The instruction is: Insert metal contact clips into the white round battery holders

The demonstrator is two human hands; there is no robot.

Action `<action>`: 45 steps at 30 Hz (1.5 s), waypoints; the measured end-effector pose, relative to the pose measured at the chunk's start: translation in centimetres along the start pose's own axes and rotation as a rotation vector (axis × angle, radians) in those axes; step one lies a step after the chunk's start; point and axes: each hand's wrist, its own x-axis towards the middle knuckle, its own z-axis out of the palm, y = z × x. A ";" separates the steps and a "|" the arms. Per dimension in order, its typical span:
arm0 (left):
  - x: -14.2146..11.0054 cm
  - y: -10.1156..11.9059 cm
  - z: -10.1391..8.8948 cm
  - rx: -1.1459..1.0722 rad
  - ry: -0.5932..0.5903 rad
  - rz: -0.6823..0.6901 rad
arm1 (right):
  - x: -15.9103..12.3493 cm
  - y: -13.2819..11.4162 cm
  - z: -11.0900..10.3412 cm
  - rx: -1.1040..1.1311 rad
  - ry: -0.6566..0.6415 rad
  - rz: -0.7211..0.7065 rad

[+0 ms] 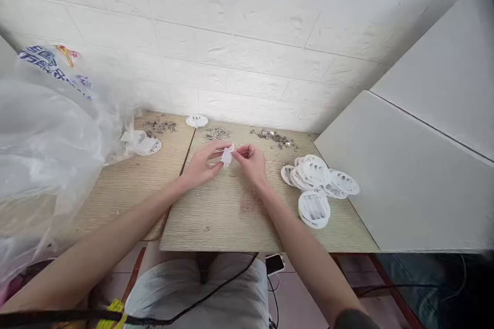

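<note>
At the frame's center, a small white card [227,157] sits between both hands: the left hand [204,164] pinches its left side, the right hand's [251,163] fingertips grasp its upper right edge.

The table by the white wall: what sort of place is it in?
Probably a small home workspace for sorting or packing trinkets: little metal pieces lie in heaps on the wooden table, round white cards are piled at the right, and a big plastic bag stands at the left.
</note>
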 end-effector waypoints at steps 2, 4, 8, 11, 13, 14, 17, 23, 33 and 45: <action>0.0 0.1 0.1 0.005 0.019 0.007 | 0.0 0.0 0.0 0.039 -0.012 0.007; 0.1 0.0 0.1 0.010 0.037 0.016 | 0.0 -0.1 0.1 0.066 -0.022 0.012; 0.0 -0.1 0.0 0.021 0.066 0.033 | -0.1 -0.1 0.1 0.078 -0.035 0.023; 0.0 0.0 -0.1 0.044 0.066 0.041 | -0.1 -0.2 0.1 0.054 -0.052 0.030; 0.1 0.2 -0.1 0.066 0.054 0.058 | -0.1 -0.3 0.1 0.039 -0.062 0.035; 0.1 0.3 -0.2 0.078 0.049 0.065 | -0.2 -0.4 0.1 0.031 -0.066 0.039; 0.1 0.4 -0.2 0.107 0.045 0.081 | -0.2 -0.6 0.0 0.014 -0.074 0.056; 0.1 0.4 0.0 0.116 0.044 0.083 | -0.2 -1.0 -0.1 -0.014 -0.048 0.082; -0.1 0.6 0.1 0.083 0.022 0.100 | -0.4 -1.5 -0.5 -0.032 -0.062 0.085; 0.1 0.4 0.1 -0.199 0.059 0.001 | 0.0 -1.4 -0.8 0.104 -0.163 0.075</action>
